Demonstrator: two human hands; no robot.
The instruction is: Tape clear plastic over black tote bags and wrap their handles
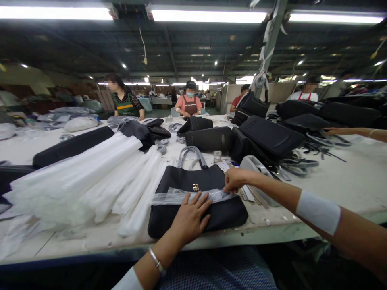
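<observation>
1. The step in hand, as I judged it from where I stood, was settling a clear plastic strip (pixel 169 198) across the front of a black, soft-sided handbag (pixel 178 177). The bag lay on the near edge of the white tabletop (pixel 347 183), at the middle, its handle side pointing far.
2. The left hand (pixel 191 219) was spread wide, palm down, fingers slightly parted, resting on the strip and the bag's lower front; it gripped nothing.
3. The right hand (pixel 236 180) was curled narrow, thumb and fingers seeming to pinch the strip near its right end.
4. The next move, I reckoned, called for the left palm to hold the strip flat while the right fingers drew that end snug, with no crease.
5. Counted under the hands: one handbag, one gold-toned metal clasp (pixel 196 187), and one plastic-wrapped handle loop (pixel 183 155) that I could make out; a second I could not confirm.
6. To the left lay one spread pile of white, filmy sheets (pixel 75 173), too overlapped to number. One blue pen (pixel 234 164) lay beyond the right hand.
7. More black bags (pixel 208 139) crowded the far side, overlapping past a sure count. Four co-workers (pixel 190 105) showed beyond, plus one forearm (pixel 359 131) at the right edge.
</observation>
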